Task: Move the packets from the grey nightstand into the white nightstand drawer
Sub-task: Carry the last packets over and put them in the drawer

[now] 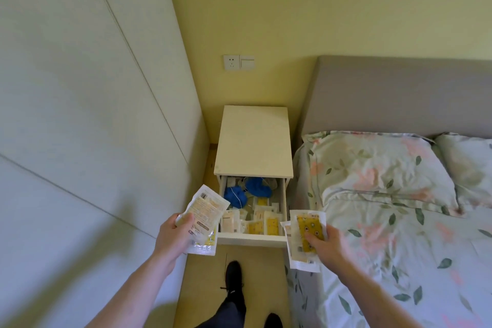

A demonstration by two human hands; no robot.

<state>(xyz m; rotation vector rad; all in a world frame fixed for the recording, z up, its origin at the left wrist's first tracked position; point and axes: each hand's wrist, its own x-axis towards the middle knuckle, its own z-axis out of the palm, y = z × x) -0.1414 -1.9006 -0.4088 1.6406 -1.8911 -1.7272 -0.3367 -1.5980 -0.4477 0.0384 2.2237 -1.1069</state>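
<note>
The white nightstand [253, 141] stands between the wardrobe and the bed, its top drawer [251, 236] pulled open. Inside lie several white and yellow packets [262, 222] at the front and blue cloth [246, 192] at the back. My left hand [174, 234] grips a stack of packets [205, 214] just left of the drawer. My right hand [326, 243] holds another stack of yellow-printed packets [306, 233] just right of the drawer, over the bed's edge. The grey nightstand is not in view.
A white wardrobe [80, 88] fills the left side. The bed [399, 221] with floral bedding, pillows and a grey headboard [399, 93] is on the right. A wall socket [238, 62] sits above the nightstand. My dark shoes [234, 282] stand on the narrow floor strip.
</note>
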